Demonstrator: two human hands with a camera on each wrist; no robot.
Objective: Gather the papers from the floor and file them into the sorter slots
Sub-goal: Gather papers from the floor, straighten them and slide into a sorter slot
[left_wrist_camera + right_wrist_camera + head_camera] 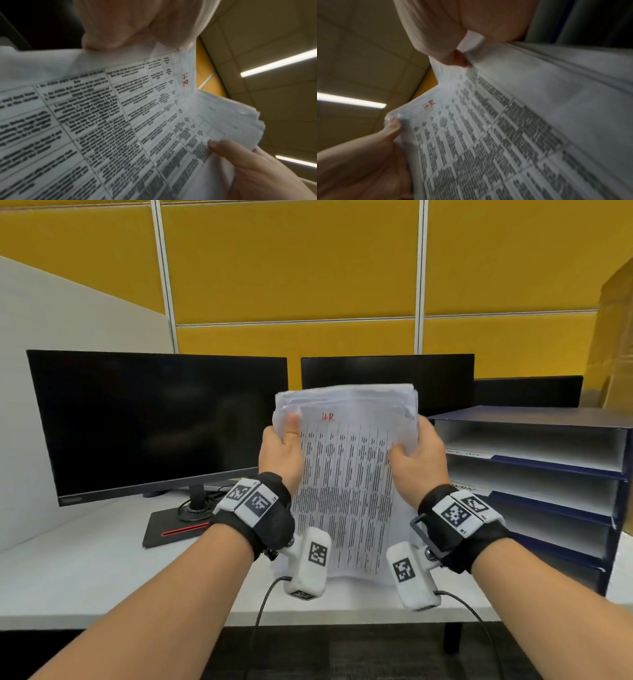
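Both forearms fill the bottom of the head view, and between them I hold the stack of papers [346,474] upright, its lower edge seemingly resting on the tabletop [102,583] near the front edge. My left hand [281,453] pinches the stack's left edge, thumb on the front sheet; my right hand [416,455] pinches the right edge, thumb laid across the print.

The top sheet carries a red "HR" mark [327,416], so I judge the step in hand is reading that mark and peeling this sheet off for its slot. To do it well I'd keep the left pinch firm on the rest, slide the right thumb to free only the front sheet, and check the sorter's labels first; they're too blurred to read from here.

Going by size: two dark monitors [157,422] close off the back of the tabletop, so there's little room to swing forward. The sorter [548,474] stands at the right edge, slots open toward me, just beside my right hand. Its shelf lips could catch a limp sheet, so I'd feed it in flat and level. Open tabletop lies to my left.
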